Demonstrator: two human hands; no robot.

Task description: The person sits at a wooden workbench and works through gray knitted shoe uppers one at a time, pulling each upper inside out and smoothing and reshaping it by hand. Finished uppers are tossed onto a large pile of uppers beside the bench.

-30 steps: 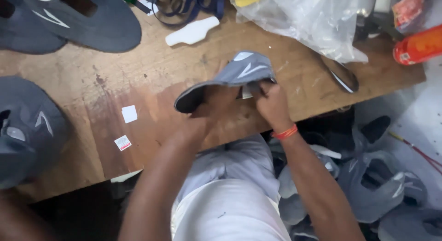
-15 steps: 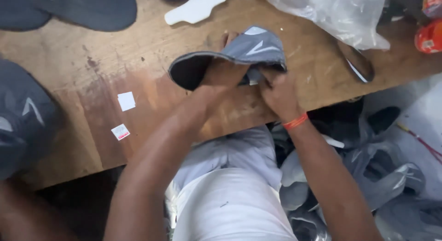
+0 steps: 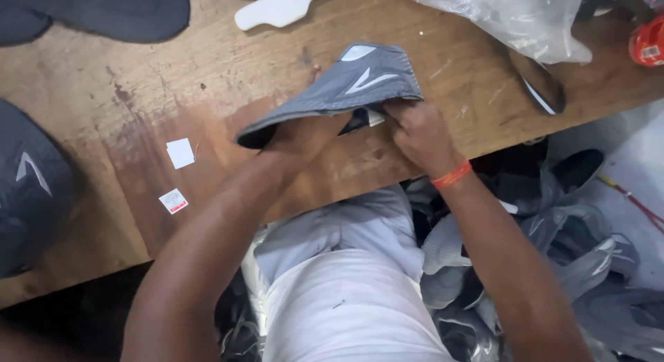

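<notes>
A grey knitted shoe upper (image 3: 349, 85) with pale stripe marks lies on the wooden workbench (image 3: 207, 85), near its front edge. My left hand (image 3: 304, 137) is tucked under and into its open left end. My right hand (image 3: 418, 134), with an orange band at the wrist, pinches the upper's lower right corner, where a small white tag shows. Both hands grip the same piece.
Dark grey shoe uppers lie at the top left (image 3: 104, 13) and at the left edge (image 3: 28, 189). A white insole shape (image 3: 277, 6), a clear plastic bag (image 3: 512, 20), two small paper labels (image 3: 176, 175) and a red container (image 3: 647, 40) are on the bench. More grey uppers (image 3: 588, 265) are piled on the floor at right.
The view has shifted, so the upper sits higher in frame. It has flattened and turned, and my left hand has slid further inside it. My right hand keeps its hold on the corner.
</notes>
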